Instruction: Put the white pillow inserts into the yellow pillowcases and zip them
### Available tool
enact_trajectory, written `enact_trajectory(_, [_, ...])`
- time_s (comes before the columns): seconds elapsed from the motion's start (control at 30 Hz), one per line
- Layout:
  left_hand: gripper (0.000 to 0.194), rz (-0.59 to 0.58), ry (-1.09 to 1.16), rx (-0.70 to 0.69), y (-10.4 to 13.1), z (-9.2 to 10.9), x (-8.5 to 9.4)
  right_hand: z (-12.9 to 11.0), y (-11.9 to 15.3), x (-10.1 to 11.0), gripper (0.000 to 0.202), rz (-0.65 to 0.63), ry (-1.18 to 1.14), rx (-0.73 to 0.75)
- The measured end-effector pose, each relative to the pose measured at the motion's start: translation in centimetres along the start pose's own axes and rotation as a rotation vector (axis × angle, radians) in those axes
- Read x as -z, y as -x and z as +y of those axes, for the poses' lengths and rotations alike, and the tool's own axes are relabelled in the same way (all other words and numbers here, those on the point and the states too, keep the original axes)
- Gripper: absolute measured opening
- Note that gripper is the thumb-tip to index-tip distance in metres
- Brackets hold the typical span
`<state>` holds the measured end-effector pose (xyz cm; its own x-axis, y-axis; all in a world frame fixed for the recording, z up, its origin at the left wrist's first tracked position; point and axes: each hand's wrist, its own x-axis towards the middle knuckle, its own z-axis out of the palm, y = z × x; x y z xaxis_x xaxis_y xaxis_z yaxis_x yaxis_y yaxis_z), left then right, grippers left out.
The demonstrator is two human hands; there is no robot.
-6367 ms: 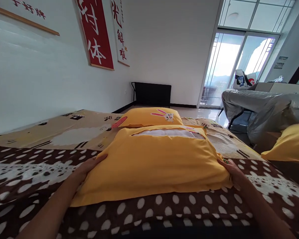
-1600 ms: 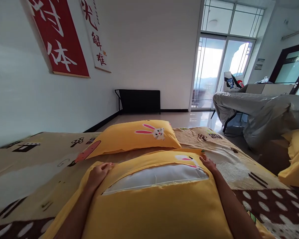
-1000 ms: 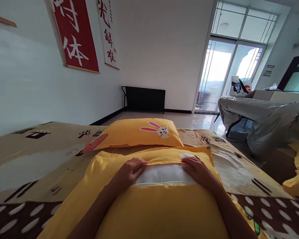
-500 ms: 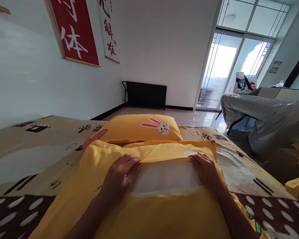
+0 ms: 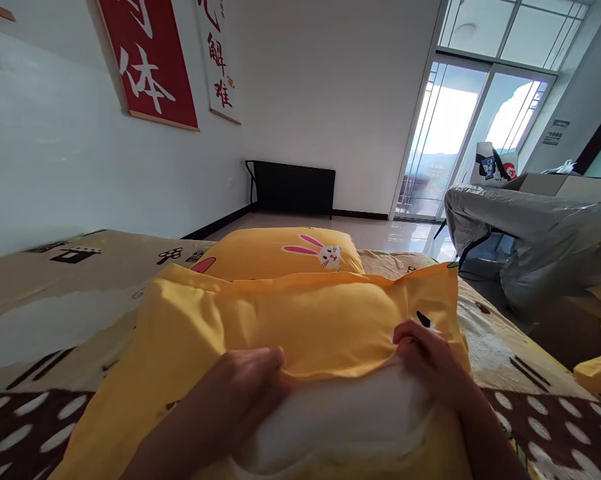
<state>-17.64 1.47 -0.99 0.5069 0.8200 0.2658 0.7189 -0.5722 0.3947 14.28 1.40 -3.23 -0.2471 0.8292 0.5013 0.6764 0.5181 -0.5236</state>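
Note:
A yellow pillowcase [image 5: 300, 327] lies in front of me, its opening facing my body. White pillow filling [image 5: 350, 420] shows between the upper flap and the lower yellow cloth. My left hand [image 5: 250, 387], slightly blurred, is closed on the flap's edge at the left of the opening. At the right end, my right hand [image 5: 425, 360] pinches the same edge. Between the two hands the edge sags a little. Just beyond is another yellow pillow [image 5: 275, 253] with a printed rabbit.
A patterned blanket [image 5: 80, 320] in beige and brown spreads beneath everything. Grey plastic-covered furniture [image 5: 525, 207] stands at the right, near yellow cloth [image 5: 600, 360]. A black panel [image 5: 295, 190] leans by the far wall, left of a glass door [image 5: 465, 140].
Both hands have drawn the flap's edge down toward me. The far end of the pillowcase has risen and now hides more of the rabbit pillow, and the white filling bulges nearer.

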Motion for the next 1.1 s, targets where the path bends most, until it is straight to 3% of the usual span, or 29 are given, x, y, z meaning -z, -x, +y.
enact_trajectory(0.07, [0.029, -0.1, -0.036, -0.025, 0.3, 0.3, 0.3, -0.3, 0.4, 0.8, 0.019, -0.159, 0.03, -0.004])
enact_trajectory(0.13, [0.026, -0.162, -0.07, -0.018, 0.5, 0.5, 0.3, -0.6, 0.7, 1.3, 0.032, -0.271, 0.069, -0.019])
enact_trajectory(0.27, [0.013, -0.235, -0.129, -0.004, 0.4, 0.2, -0.3, -1.0, 0.7, 1.3, 0.027, -0.396, 0.12, -0.003])
enact_trajectory(0.33, [0.008, -0.244, -0.152, -0.029, 0.1, -0.2, -0.7, -1.0, 0.5, 0.7, 0.022, -0.401, 0.167, -0.001])
enact_trajectory(0.47, [0.015, -0.244, -0.205, -0.051, -0.4, -0.7, -1.0, -0.8, 0.2, -0.1, 0.02, -0.369, 0.293, 0.019])
enact_trajectory(0.63, [0.018, -0.181, -0.297, 0.071, -1.4, -0.5, -1.7, 0.2, -0.5, -1.3, 0.018, -0.303, 0.397, -0.022])
enact_trajectory(0.77, [0.013, -0.201, -0.304, 0.186, -4.2, -1.8, -4.5, 2.5, -1.9, -3.8, 0.017, -0.347, 0.432, -0.114])
enact_trajectory(0.9, [0.018, -0.307, -0.193, 0.168, -7.3, -3.7, -7.0, 4.7, -3.2, -6.1, 0.015, -0.404, 0.404, -0.145])
enact_trajectory(1.0, [0.018, -0.301, -0.137, 0.137, -8.2, -4.3, -7.2, 5.5, -3.8, -6.6, 0.016, -0.397, 0.396, -0.145])
enact_trajectory(1.1, [0.023, -0.249, -0.082, 0.123, -7.8, -4.5, -5.9, 5.9, -3.8, -6.1, 0.018, -0.37, 0.375, -0.133])
